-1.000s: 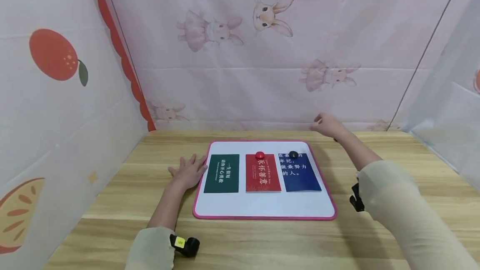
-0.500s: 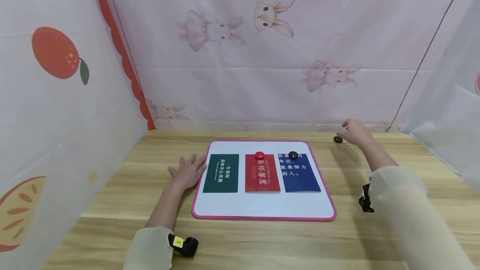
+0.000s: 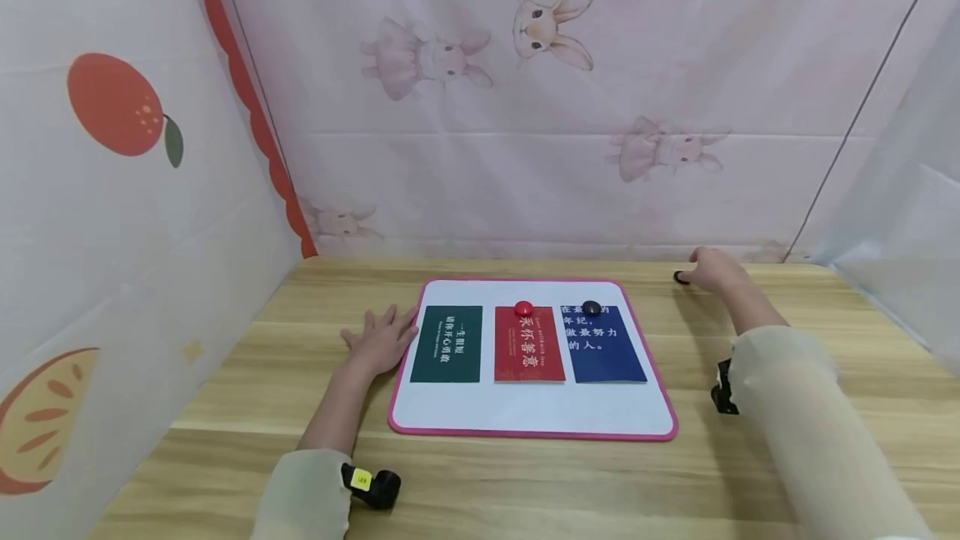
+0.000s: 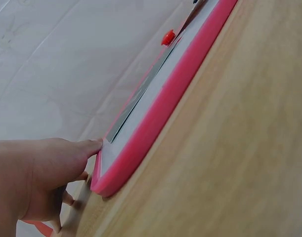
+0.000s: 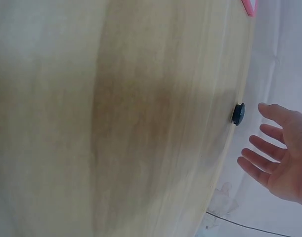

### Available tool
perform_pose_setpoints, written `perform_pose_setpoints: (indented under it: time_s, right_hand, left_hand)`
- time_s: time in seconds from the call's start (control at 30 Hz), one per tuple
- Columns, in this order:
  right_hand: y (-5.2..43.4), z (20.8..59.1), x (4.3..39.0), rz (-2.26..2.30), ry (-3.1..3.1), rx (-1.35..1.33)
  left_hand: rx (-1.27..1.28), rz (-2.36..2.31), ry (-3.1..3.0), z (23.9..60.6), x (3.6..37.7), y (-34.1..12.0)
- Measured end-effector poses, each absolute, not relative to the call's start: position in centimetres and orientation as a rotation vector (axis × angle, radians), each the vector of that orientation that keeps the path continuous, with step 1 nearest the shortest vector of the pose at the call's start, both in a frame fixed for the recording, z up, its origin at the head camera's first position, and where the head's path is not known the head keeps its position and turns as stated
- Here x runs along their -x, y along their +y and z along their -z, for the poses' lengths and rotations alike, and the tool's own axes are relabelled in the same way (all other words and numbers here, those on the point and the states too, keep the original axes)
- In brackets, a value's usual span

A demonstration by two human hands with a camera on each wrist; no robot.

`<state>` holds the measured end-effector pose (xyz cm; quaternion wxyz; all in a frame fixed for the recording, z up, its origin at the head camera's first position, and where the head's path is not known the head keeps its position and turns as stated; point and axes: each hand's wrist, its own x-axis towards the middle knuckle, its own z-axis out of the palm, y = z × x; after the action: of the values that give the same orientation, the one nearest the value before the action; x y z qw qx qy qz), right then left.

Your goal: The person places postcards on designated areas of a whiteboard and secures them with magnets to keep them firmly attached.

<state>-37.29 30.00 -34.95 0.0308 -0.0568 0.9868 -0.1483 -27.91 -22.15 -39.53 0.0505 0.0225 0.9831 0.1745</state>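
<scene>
My left hand [image 3: 377,346] rests spread at the left side of a pink-rimmed whiteboard [image 3: 525,411]; its thumb touches the board's corner in the left wrist view. Three cards lie on the board: green [image 3: 447,357], red [image 3: 517,357] and blue [image 3: 618,361]. A red round magnet [image 3: 523,307] sits at the red card's top edge, a black one [image 3: 592,307] on the blue card's. At the table's back right, my right hand [image 3: 718,271] reaches over a loose black magnet [image 5: 238,114]. In the right wrist view its fingers are parted and apart from the magnet.
A wood-grain table [image 3: 540,490] carries the board. A rabbit-print cloth [image 3: 525,190] hangs behind its back edge, close to the right hand. A fruit-print cloth [image 3: 225,273] stands along the left side. Black wrist cameras sit at both sleeves.
My right hand has moved right from behind the board's back right corner, then lowered to the loose black magnet. The left hand stays at the board's left side.
</scene>
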Motion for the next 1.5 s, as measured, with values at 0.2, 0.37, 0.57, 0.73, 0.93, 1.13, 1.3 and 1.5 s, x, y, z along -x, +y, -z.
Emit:
perform_pose_setpoints:
  time_s: [0.2,0.37,0.57,0.73,0.93,1.13,1.3,1.5]
  right_hand:
    - [30.0,35.3,37.6,0.492,3.002,0.155]
    - [30.0,35.6,37.3,0.486,2.998,0.195]
    - [30.1,36.1,37.0,0.479,2.981,0.241]
    - [30.2,36.3,36.8,0.435,2.983,0.208]
    - [30.1,36.5,36.8,0.416,2.975,0.176]
    - [30.2,36.8,36.8,0.363,3.026,0.203]
    - [30.1,36.9,36.9,0.322,3.056,0.202]
    - [30.0,36.7,37.3,0.306,3.125,0.216]
  left_hand:
    - [-0.067,-0.524,2.999,39.3,27.9,-22.4]
    - [-0.075,-0.508,2.998,39.6,28.0,-22.4]
    - [-0.070,-0.498,2.995,39.9,27.9,-22.2]
    - [-0.079,-0.500,2.992,39.8,28.0,-22.0]
    - [-0.077,-0.501,2.993,39.8,28.1,-21.9]
    - [-0.077,-0.497,2.995,39.6,28.1,-21.8]
    - [-0.074,-0.493,2.994,39.6,28.1,-21.7]
    - [-0.067,-0.486,2.996,39.7,28.2,-22.0]
